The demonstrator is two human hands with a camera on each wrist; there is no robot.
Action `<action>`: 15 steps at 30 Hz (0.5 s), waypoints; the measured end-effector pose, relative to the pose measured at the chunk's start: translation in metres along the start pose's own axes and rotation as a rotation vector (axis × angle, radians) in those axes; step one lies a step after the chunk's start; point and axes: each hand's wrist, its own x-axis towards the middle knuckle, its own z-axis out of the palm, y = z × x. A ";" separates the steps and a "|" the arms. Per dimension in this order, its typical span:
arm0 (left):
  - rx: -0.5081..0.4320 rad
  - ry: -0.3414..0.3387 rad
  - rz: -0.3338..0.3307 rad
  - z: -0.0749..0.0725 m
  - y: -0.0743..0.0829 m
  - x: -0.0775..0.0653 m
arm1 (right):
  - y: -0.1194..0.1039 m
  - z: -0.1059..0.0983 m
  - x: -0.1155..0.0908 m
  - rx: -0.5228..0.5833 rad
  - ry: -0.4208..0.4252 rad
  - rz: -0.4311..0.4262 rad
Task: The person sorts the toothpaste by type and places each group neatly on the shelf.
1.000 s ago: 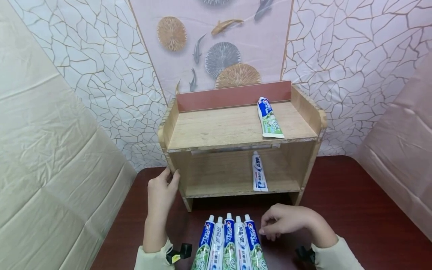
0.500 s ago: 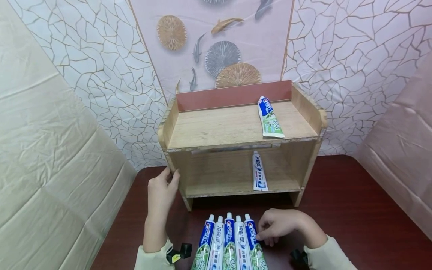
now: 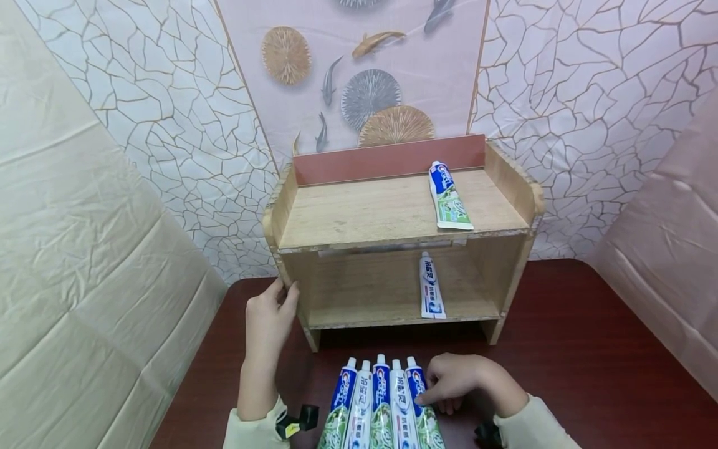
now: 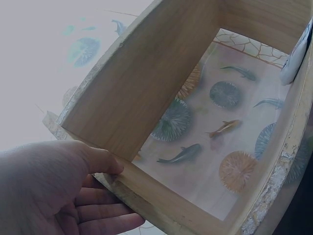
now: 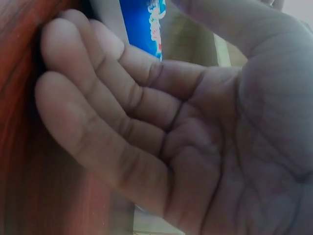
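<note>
In the head view my left hand grips the left side panel of a small wooden shelf. The left wrist view shows the thumb over the panel's edge, with the other fingers outside it. My right hand is at the rightmost blue-and-green toothpaste tube, its thumb overlapping the tube. Close up, the fingers of this hand bend loosely beside the table, and the tube's blue end shows between thumb and forefinger. More tubes lie alongside, blue-green ones alternating with white ones, caps toward the shelf.
One blue-green tube lies on the upper shelf board, right of its middle. Below it, a white tube lies on the lower board. The dark red table carries everything, with patterned cloth hanging behind.
My right hand has moved left and slightly down, from beside the rightmost tube until its thumb overlaps it. The left hand, the shelf and the tubes stay where they were.
</note>
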 end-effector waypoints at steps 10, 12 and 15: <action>-0.002 0.000 0.001 0.000 0.000 0.000 | -0.002 0.007 0.006 -0.005 0.087 0.091; -0.002 -0.003 -0.005 0.000 0.001 0.000 | -0.002 0.008 0.007 -0.001 0.094 0.112; -0.003 -0.006 -0.007 0.000 0.001 0.000 | -0.002 0.008 0.007 0.002 0.099 0.135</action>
